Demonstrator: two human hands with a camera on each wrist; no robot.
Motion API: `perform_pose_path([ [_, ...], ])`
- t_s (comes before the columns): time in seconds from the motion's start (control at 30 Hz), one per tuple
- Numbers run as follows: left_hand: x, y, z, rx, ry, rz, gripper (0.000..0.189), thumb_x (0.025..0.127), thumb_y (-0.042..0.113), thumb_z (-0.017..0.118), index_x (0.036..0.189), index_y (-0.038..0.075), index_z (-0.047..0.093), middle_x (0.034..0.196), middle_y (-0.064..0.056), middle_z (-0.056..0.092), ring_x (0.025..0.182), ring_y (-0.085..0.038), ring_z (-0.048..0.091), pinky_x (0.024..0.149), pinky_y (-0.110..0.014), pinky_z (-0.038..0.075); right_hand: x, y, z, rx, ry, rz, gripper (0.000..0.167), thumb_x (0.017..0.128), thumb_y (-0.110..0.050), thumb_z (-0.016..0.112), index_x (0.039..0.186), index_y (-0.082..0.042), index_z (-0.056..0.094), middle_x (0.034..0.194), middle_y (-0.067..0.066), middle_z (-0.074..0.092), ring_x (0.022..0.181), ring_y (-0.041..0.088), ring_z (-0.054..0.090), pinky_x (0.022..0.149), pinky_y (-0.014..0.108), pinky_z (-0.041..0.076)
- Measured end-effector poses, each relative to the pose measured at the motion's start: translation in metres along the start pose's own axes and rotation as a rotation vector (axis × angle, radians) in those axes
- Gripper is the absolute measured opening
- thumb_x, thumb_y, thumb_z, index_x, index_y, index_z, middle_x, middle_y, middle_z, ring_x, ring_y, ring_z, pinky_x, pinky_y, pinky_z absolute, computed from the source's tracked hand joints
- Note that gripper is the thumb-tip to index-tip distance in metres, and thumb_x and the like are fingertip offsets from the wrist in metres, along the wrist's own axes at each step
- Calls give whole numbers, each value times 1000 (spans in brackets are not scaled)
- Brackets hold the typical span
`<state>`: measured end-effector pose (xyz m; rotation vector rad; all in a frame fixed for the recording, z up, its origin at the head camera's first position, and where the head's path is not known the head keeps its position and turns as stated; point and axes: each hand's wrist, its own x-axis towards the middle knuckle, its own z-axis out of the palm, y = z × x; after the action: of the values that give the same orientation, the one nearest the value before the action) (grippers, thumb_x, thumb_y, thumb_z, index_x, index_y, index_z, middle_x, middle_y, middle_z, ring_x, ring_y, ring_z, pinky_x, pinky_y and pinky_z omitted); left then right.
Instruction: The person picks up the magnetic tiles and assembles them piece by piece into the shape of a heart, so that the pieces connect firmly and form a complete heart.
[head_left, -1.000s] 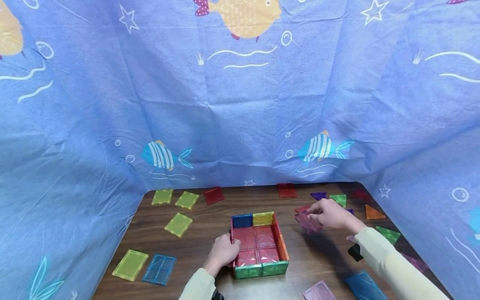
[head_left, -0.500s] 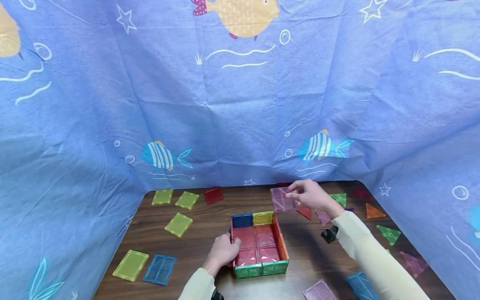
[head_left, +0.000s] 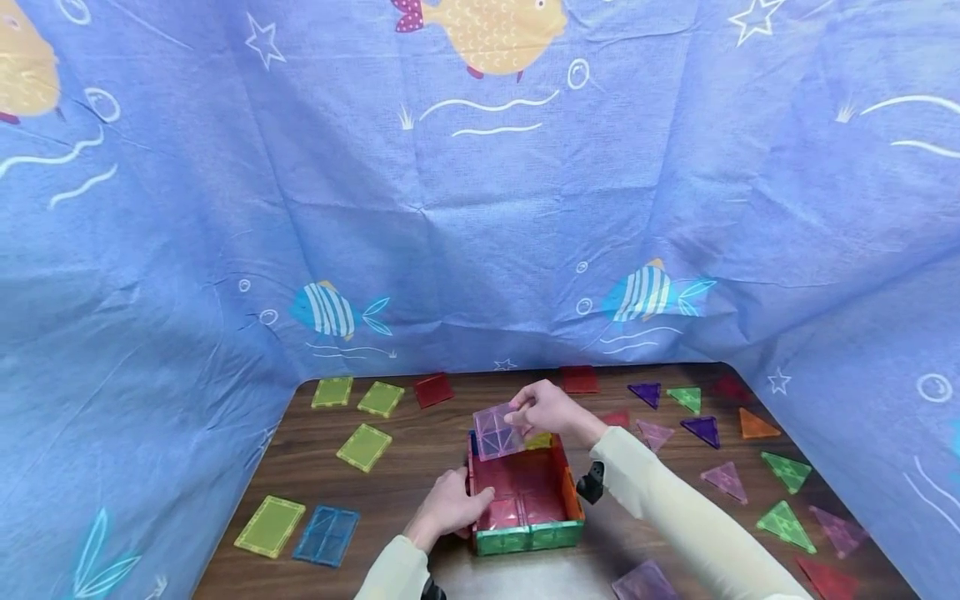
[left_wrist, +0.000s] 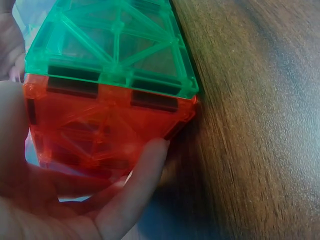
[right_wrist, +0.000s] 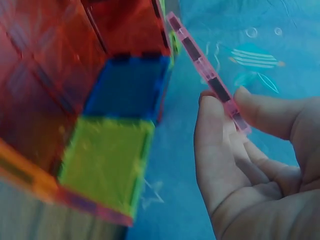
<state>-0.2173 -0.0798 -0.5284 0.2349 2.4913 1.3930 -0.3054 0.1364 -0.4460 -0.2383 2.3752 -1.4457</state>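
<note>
A low open-topped box of magnetic tiles (head_left: 528,538) stands mid-table, with a red floor, green front wall, orange-red right wall and blue and yellow back tiles. My left hand (head_left: 447,506) holds its left wall, thumb over the top edge and fingers outside. In the left wrist view those fingers lie along a red wall tile (left_wrist: 95,125) beside the green one (left_wrist: 117,40). My right hand (head_left: 553,412) pinches a pink square tile (head_left: 493,433) by its edge between thumb and fingers. That tile is tilted above the back wall, apart from the blue tile (right_wrist: 127,87) in the right wrist view.
Left on the table lie several yellow squares (head_left: 364,447) and a blue tile (head_left: 327,536). Red squares (head_left: 432,389) lie at the back. Triangles, such as a green one (head_left: 785,525), are scattered right; a purple-pink tile (head_left: 645,582) lies in front. A blue cloth (head_left: 480,208) hangs behind.
My right hand has lifted the pink tile from the right side of the table and carried it left to the box's back wall. The left hand stays at the left wall.
</note>
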Motion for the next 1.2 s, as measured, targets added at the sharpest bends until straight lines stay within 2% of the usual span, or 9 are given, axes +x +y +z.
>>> perform_pose_path([
  [0.17,-2,3,0,-8,-23,-1,49,89,29,69,116,-10,59,77,-8,60,53,-20,63,44,-37,55,3,6,13,16,8,56,20,91,-10,75,102,3,66,82,13,71,67,20,70,71,44,62],
  [0.4,-1,3,1,11,-13,-5,48,88,30,70,114,-9,59,77,-8,59,52,-20,62,43,-38,54,4,10,21,62,3,85,23,91,-9,74,106,6,65,81,12,72,66,18,71,65,35,61],
  [0.6,0,3,0,14,-4,-2,48,88,30,70,114,-9,59,77,-8,59,53,-22,64,43,-37,54,2,11,23,124,16,110,23,90,-8,75,105,6,64,81,13,69,65,17,68,66,39,62],
  [0.8,0,3,-1,11,0,-5,47,88,29,70,113,-9,59,75,-8,59,53,-21,63,44,-38,55,2,12,25,159,34,130,23,91,-8,74,106,5,64,83,14,69,66,18,67,66,38,62],
  [0.93,0,2,-1,12,1,2,46,87,29,70,112,-9,59,74,-7,59,52,-20,62,44,-38,54,-1,13,28,99,46,92,25,90,-5,74,109,4,62,83,15,70,66,19,70,70,45,62],
  [1.2,-1,-1,1,1,3,4,47,86,30,69,114,-8,60,75,-7,59,52,-17,60,44,-38,54,-8,14,33,-214,38,-47,27,92,-6,73,119,-4,67,83,10,70,57,16,67,63,43,61],
])
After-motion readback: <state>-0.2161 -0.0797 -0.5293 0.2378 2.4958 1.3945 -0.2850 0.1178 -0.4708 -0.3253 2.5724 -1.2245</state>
